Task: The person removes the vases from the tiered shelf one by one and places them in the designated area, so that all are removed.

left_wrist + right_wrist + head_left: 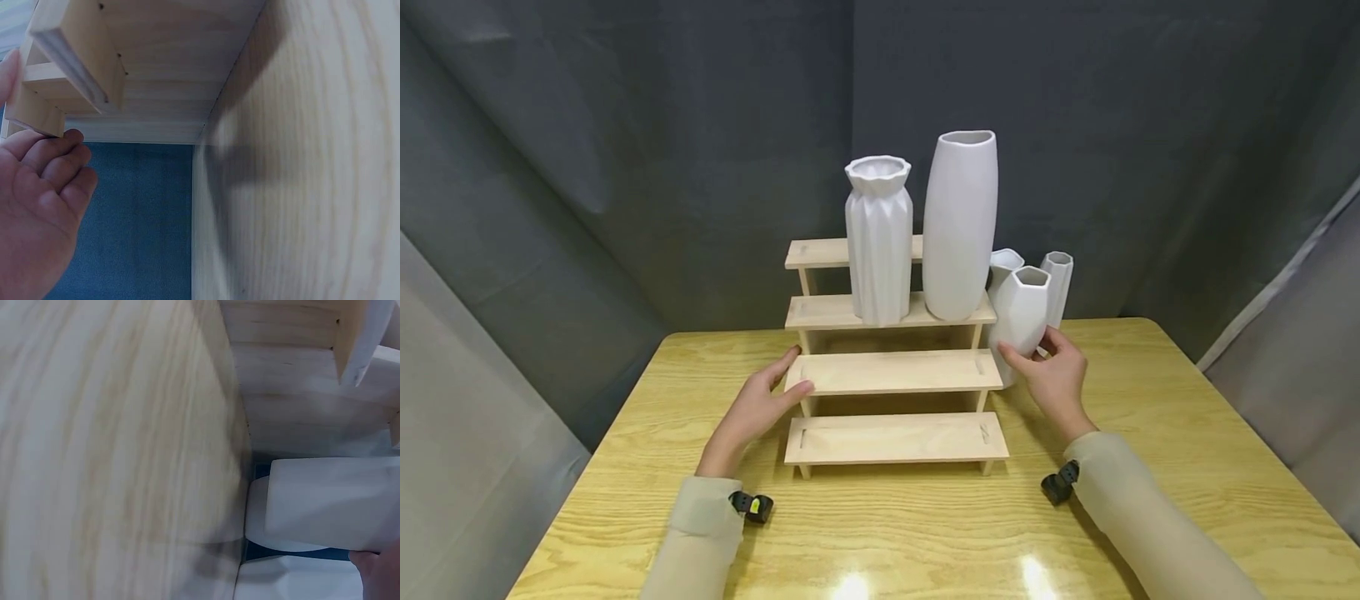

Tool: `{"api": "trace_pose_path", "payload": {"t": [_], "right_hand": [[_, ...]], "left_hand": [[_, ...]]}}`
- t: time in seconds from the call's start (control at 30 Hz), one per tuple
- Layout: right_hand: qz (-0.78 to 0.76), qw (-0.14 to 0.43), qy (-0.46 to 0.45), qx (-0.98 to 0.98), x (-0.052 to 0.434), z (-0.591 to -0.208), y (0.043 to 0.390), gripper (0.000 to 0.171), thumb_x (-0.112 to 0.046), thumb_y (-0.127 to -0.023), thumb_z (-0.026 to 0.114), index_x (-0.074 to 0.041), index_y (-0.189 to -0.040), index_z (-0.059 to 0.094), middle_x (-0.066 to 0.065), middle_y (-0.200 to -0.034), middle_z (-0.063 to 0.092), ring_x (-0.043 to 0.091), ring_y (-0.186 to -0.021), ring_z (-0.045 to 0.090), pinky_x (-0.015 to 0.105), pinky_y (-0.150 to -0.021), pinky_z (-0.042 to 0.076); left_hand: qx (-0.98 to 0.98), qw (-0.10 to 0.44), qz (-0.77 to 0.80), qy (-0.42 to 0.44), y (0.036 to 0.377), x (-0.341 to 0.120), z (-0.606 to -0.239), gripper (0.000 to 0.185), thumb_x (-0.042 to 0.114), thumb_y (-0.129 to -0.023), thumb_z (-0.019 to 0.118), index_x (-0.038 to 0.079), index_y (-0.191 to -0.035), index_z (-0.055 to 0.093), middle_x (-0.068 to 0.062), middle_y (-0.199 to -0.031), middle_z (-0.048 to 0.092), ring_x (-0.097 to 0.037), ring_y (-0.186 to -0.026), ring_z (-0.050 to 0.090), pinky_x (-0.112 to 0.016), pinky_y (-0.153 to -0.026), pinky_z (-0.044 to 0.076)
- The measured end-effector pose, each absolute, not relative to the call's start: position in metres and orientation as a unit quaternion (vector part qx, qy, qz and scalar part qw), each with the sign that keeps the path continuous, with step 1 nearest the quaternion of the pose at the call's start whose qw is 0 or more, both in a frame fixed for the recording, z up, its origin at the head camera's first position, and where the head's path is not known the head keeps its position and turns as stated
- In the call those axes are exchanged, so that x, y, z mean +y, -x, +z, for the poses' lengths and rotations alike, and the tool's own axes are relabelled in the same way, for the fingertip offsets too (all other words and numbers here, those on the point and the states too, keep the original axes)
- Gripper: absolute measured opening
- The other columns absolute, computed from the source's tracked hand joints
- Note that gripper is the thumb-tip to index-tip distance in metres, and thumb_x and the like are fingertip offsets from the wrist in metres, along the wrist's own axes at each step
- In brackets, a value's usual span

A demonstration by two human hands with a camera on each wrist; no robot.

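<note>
Fingers [1027,360] of the right hand [1056,379] curl round the lower body of a small faceted white vase [1022,310], thumb on its near face and the others wrapped behind, so the hand grips it. That vase is upright just beside the right end of the wooden stepped shelf [895,372], level with the second step from the front; whether its base touches the worktop [1150,433] cannot be told, since the hand hides it. In the right wrist view the same vase [325,503] shows as a pale block next to the shelf's underside [294,381].

Left-hand fingers [790,375] are stretched out and relaxed, their tips resting against the left end of the second step; the left hand [756,408] grips nothing. The left wrist view shows loosely bent fingers [59,162] right under a wooden step end [75,62].

Close behind the held vase stand two more small white vases [1058,279], partly hidden. On the third step stand a ribbed white vase [878,242] and a tall smooth white vase [959,225], side by side, very close. Dark grey cloth [625,167] hangs behind.
</note>
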State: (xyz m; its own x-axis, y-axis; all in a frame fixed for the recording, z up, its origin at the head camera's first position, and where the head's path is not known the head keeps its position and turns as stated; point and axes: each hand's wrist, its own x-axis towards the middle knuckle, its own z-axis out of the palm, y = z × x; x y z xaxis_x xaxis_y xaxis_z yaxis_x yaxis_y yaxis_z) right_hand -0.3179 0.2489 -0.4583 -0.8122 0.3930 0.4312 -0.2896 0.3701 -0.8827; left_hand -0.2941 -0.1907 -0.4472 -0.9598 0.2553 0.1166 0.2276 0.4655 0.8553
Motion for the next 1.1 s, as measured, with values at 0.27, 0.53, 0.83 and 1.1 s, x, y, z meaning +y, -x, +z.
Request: {"api": "trace_pose_path", "payload": {"t": [0.27,0.53,0.83,1.1], "right_hand": [[0.543,0.291,0.043,-0.787,0.252,-0.466,0.325,0.059,-0.031,-0.073,0.09,-0.002,-0.12,0.068,0.012,-0.113,0.067,0.021,-0.103,0.062,0.018,-0.078,0.052],[0.551,0.278,0.042,-0.786,0.253,-0.469,0.332,0.062,-0.033,-0.073,0.089,-0.002,-0.122,0.066,0.012,-0.115,0.066,0.021,-0.107,0.06,0.032,-0.089,0.055],[0.552,0.263,0.039,-0.79,0.252,-0.471,0.334,0.063,-0.034,-0.074,0.089,-0.001,-0.122,0.065,0.014,-0.116,0.064,0.023,-0.108,0.06,0.038,-0.091,0.054],[0.554,0.242,0.043,-0.795,0.252,-0.473,0.332,0.067,-0.036,-0.075,0.088,-0.002,-0.127,0.063,0.014,-0.123,0.062,0.027,-0.114,0.058,0.042,-0.095,0.051]], "left_hand": [[0.858,0.015,0.492,-0.146,0.294,-0.191,-0.448,0.085,0.057,-0.091,0.062,0.015,-0.157,0.028,0.004,-0.159,0.025,-0.025,-0.147,0.021,-0.046,-0.117,0.021],[0.857,0.012,0.494,-0.148,0.295,-0.192,-0.447,0.086,0.057,-0.091,0.063,0.014,-0.157,0.029,0.003,-0.159,0.026,-0.025,-0.146,0.021,-0.047,-0.117,0.021],[0.857,0.019,0.495,-0.143,0.293,-0.19,-0.444,0.085,0.057,-0.091,0.063,0.017,-0.157,0.028,0.004,-0.159,0.024,-0.025,-0.147,0.021,-0.047,-0.117,0.021],[0.856,0.017,0.495,-0.146,0.292,-0.19,-0.444,0.084,0.054,-0.092,0.064,0.014,-0.157,0.028,0.001,-0.16,0.025,-0.026,-0.147,0.021,-0.046,-0.118,0.021]]}}
